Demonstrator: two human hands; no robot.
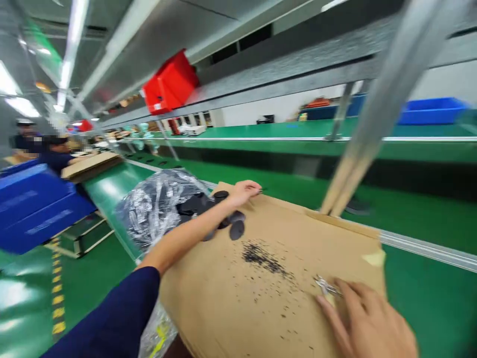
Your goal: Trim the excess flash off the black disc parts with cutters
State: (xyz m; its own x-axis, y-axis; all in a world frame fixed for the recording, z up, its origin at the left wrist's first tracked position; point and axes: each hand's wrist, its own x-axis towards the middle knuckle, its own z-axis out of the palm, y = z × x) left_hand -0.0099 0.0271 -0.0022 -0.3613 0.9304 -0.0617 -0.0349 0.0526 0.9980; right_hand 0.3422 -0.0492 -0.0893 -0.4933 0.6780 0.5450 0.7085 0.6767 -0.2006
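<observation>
The left hand (244, 191), fingers curled loosely on nothing, reaches just past the black discs (237, 229); the right hand (367, 323) pinches metal tweezers (326, 286).

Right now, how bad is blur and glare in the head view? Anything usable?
Head view: heavy motion blur on the metal post and the right hand, so the small metal tool by it is smeared. The left hand, dark discs and cardboard sheet read fairly well. Glare streaks the plastic bag and the ceiling lights blow out.

Discs (237, 229) lie on the cardboard (231, 293), bag (156, 209) to their left.
</observation>
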